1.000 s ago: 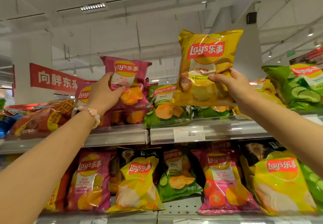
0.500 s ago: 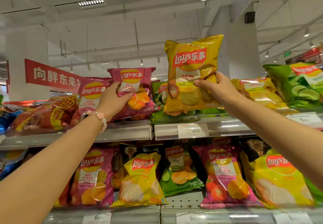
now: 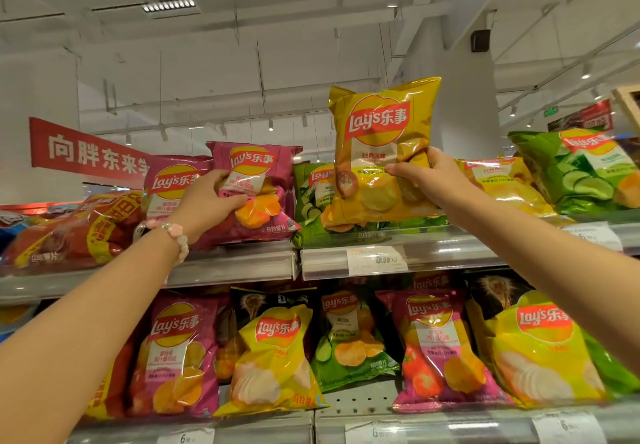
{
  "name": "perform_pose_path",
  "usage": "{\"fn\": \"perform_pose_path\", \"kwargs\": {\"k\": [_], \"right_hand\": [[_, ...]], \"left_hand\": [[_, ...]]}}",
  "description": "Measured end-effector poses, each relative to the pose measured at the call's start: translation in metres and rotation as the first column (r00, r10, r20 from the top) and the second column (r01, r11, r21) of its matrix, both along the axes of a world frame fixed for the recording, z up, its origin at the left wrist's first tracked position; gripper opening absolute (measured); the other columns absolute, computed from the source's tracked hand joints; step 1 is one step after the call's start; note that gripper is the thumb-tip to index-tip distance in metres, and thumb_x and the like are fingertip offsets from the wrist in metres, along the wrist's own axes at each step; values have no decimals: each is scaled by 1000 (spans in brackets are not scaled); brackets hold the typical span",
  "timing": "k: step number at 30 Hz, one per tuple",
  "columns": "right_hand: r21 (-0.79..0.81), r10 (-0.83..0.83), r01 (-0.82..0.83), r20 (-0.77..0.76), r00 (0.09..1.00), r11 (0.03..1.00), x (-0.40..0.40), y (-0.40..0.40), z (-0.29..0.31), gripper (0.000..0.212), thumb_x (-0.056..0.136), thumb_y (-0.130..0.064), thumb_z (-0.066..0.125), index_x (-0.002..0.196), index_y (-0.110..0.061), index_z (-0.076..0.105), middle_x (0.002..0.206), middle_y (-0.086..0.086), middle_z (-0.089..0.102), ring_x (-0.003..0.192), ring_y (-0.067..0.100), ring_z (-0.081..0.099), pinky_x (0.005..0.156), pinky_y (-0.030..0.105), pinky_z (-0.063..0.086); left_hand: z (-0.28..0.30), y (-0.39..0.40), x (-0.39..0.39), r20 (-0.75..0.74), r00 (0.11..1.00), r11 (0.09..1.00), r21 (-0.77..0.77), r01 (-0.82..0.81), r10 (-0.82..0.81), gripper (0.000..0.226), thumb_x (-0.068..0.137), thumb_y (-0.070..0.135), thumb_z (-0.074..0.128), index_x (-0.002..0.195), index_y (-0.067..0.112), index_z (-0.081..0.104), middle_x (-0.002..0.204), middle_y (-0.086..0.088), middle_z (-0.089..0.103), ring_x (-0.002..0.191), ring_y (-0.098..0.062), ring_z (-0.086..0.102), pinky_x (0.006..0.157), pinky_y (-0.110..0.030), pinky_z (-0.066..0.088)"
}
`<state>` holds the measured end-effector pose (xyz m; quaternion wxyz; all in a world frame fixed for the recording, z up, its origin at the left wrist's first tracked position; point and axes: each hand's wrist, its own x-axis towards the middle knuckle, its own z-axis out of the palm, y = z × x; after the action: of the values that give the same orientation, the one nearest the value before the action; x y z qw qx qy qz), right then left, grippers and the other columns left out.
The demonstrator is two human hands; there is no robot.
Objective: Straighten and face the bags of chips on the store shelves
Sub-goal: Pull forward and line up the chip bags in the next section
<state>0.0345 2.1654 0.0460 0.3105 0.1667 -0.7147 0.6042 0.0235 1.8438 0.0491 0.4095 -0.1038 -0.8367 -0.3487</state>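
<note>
While the left hand (image 3: 211, 201) grips the pink bag (image 3: 256, 194) on the top shelf (image 3: 228, 265) at middle left, the right hand (image 3: 429, 180) pinches the gold bag (image 3: 377, 146), standing tall just above the shelf, front facing out.

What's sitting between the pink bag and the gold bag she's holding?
In the head view, a green cucumber-flavour bag sits between the pink bag and the gold bag.
</note>
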Motion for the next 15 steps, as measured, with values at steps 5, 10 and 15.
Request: {"fn": "perform_pose_path", "kwargs": {"k": [5, 10, 15], "right_hand": [[-6, -3, 3, -3, 1000, 1000, 2, 3, 0, 56, 78, -35, 74, 128, -21, 51, 120, 3, 61, 107, 25, 60, 93, 45, 50], [-26, -34, 33, -22, 999, 999, 0, 3, -4, 57, 76, -37, 74, 127, -21, 52, 120, 3, 62, 107, 25, 60, 95, 47, 50], [-20, -44, 44, -32, 999, 999, 2, 0, -4, 59, 75, -37, 75, 127, -21, 52, 120, 3, 61, 107, 25, 60, 95, 47, 50]], "left_hand": [[-4, -2, -9, 31, 998, 999, -6, 52, -52, 54, 84, 14, 71, 134, 8, 50, 108, -4, 57, 79, -9, 54, 62, -23, 46], [-9, -5, -17, 39, 999, 993, -115, 3, 2, 57, 90, 29, 64, 141, 12, 43, 125, -10, 60, 101, -22, 56, 82, -32, 44], [-29, -6, -22, 13, 981, 958, -216, -187, 194, 85, 89, 62, 44, 153, 31, -2, 159, -18, 8, 144, -38, 18, 112, -52, 26]]}}
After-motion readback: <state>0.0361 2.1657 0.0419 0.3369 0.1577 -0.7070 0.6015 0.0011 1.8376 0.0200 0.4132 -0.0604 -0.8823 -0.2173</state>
